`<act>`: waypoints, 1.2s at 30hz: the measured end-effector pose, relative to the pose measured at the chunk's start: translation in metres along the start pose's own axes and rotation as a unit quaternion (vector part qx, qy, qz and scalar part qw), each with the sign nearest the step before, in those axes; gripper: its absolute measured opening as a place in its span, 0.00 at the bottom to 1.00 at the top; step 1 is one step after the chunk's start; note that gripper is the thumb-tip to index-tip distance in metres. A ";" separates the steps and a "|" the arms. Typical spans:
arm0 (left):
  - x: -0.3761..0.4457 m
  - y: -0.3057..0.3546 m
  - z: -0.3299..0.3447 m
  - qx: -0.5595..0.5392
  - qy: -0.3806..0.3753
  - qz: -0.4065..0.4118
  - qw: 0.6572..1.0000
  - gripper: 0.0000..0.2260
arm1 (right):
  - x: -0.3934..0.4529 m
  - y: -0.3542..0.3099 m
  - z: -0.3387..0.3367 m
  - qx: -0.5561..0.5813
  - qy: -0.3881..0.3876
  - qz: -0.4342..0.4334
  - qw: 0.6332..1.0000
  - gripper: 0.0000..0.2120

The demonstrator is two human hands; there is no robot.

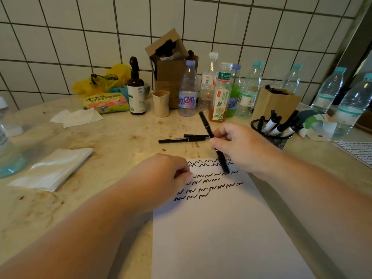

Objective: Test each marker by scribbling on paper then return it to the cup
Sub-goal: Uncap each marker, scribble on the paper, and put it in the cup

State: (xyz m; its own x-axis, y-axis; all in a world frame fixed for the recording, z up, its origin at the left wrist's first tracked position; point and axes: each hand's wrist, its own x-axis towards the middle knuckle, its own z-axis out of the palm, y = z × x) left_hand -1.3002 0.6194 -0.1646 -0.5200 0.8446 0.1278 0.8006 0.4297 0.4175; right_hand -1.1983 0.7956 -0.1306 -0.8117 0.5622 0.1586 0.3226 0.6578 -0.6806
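Observation:
A white sheet of paper (217, 228) lies on the counter, with several rows of black scribbles across its top. My right hand (239, 146) grips a black marker (206, 125) and its tip touches the paper near the scribbles. My left hand (161, 180) rests with curled fingers on the paper's upper left corner; whether it holds anything is hidden. A black mesh cup (271, 137) with several markers stands to the right of my right hand. Two black markers (181, 139) lie loose on the counter just beyond the paper.
Several plastic bottles (188, 91) stand along the tiled wall, with a brown spray bottle (136, 91), a beige cup (161, 103) and cardboard boxes (169, 63). Folded tissues (52, 170) lie at left. Another scribbled sheet (356, 152) sits at far right.

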 end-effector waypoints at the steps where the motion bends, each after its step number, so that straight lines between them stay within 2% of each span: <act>1: 0.000 0.001 0.000 -0.004 0.001 -0.001 1.000 0.08 | -0.012 -0.001 -0.003 0.077 -0.016 0.005 0.997 0.04; 3: 0.000 0.002 0.000 -0.014 -0.001 -0.002 1.000 0.08 | -0.032 0.004 -0.004 0.224 -0.036 0.031 0.973 0.04; 5: 0.000 0.004 -0.001 -0.040 -0.011 -0.006 0.999 0.13 | -0.046 0.013 0.000 0.330 -0.031 0.054 0.942 0.03; 7: -0.001 0.007 -0.001 -0.054 -0.018 -0.002 0.998 0.16 | -0.053 0.022 0.005 0.392 -0.023 0.061 0.918 0.07; 10: -0.003 0.012 -0.001 -0.055 -0.002 0.029 0.998 0.09 | -0.057 0.027 0.009 0.454 -0.034 0.056 0.888 0.13; 15: -0.005 0.018 0.001 -0.068 0.029 0.059 0.996 0.08 | -0.061 0.024 0.009 0.474 -0.070 0.007 0.877 0.08; 19: -0.005 0.019 0.002 -0.094 0.023 0.069 0.993 0.05 | -0.062 0.023 0.011 0.471 -0.090 -0.001 0.878 0.15; 21: -0.006 0.019 0.001 -0.102 -0.007 0.074 0.992 0.05 | -0.062 0.024 0.011 0.454 -0.095 -0.009 0.886 0.13; 23: -0.007 0.018 -0.005 -0.155 -0.069 0.085 0.982 0.06 | -0.062 0.023 0.008 0.445 -0.105 -0.027 0.889 0.10; 26: -0.010 0.011 -0.017 -0.285 -0.168 0.103 0.938 0.07 | -0.062 0.025 -0.004 0.482 -0.076 -0.045 0.872 0.06; 28: -0.010 0.003 -0.022 -0.357 -0.179 0.084 0.913 0.10 | -0.060 0.032 -0.012 0.502 -0.040 -0.034 0.863 0.05; 29: -0.008 0.000 -0.021 -0.370 -0.158 0.061 0.913 0.11 | -0.059 0.036 -0.014 0.496 -0.027 -0.024 0.868 0.07; 30: -0.005 0.000 -0.018 -0.349 -0.116 0.034 0.929 0.11 | -0.059 0.038 -0.013 0.477 -0.021 -0.014 0.878 0.10; 33: 0.000 0.006 -0.007 -0.142 -0.003 -0.013 0.990 0.11 | -0.062 0.035 -0.004 0.371 -0.036 0.010 0.928 0.12; 36: -0.001 0.008 -0.002 -0.040 0.000 -0.016 0.999 0.11 | -0.062 0.033 0.002 0.292 -0.012 0.052 0.955 0.13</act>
State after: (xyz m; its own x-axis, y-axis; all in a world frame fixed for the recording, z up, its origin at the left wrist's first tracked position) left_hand -1.2940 0.6212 -0.1595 -0.5448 0.8309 0.1133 0.7570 0.4291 0.4928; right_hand -1.1381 0.7814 -0.1646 -0.8038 0.5923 0.0565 0.0809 0.2029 -0.9758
